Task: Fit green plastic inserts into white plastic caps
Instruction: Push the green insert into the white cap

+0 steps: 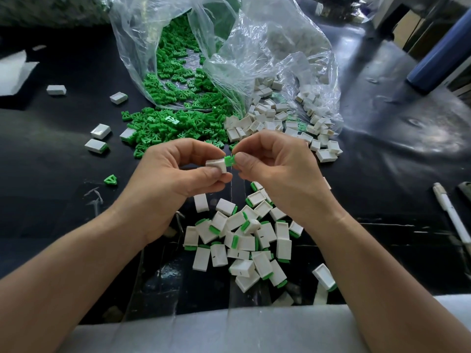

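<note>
My left hand (pixel 178 171) pinches a white plastic cap (pixel 216 165) between thumb and fingers above the middle of the table. My right hand (pixel 275 164) pinches a green insert (pixel 229 161) whose left end sits in the cap's open end. Loose green inserts (pixel 168 126) spill from a clear bag beyond my hands. Empty white caps (pixel 275 118) lie to their right. A heap of caps with green inserts in them (pixel 244 238) lies on the table between my forearms.
The clear plastic bag (pixel 254 47) lies open on the black table (pixel 51 200). A few fitted caps (pixel 98 138) are scattered at the left, and a single green insert (pixel 110 180). A white pen (pixel 451 212) lies at the right. A blue cylinder (pixel 441 49) stands far right.
</note>
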Available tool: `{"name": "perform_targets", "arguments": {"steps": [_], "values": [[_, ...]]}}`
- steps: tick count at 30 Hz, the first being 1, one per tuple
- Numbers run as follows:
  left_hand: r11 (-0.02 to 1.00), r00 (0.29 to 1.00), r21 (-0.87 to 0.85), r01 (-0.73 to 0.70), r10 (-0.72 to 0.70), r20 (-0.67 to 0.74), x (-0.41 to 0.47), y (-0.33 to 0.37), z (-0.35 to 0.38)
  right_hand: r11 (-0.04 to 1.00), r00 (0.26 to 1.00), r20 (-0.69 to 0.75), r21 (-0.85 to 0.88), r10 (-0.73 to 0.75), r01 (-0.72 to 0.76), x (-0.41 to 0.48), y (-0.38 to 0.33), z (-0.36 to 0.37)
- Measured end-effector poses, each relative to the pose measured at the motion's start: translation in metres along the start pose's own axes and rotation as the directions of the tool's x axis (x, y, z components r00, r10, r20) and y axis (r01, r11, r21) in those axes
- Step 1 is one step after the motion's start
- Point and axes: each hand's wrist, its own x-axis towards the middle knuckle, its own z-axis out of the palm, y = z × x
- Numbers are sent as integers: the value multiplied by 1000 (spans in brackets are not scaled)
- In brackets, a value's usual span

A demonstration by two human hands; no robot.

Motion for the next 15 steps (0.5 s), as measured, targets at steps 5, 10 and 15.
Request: {"name": "perform_targets", "arguments": {"steps": [5, 10, 15], "values": [[1000, 1000, -7, 11, -11, -2, 0, 1, -1, 1000, 1000, 11, -6, -11, 11, -1, 0, -1], [1000, 1000, -28, 13, -13, -10, 0, 1, 0, 998, 999, 18, -52, -29, 30, 0, 1, 0], [1000, 1000, -10, 15, -15, -7, -1, 1, 2, 999, 1000, -8, -46, -30, 30, -1, 0, 3]]}}
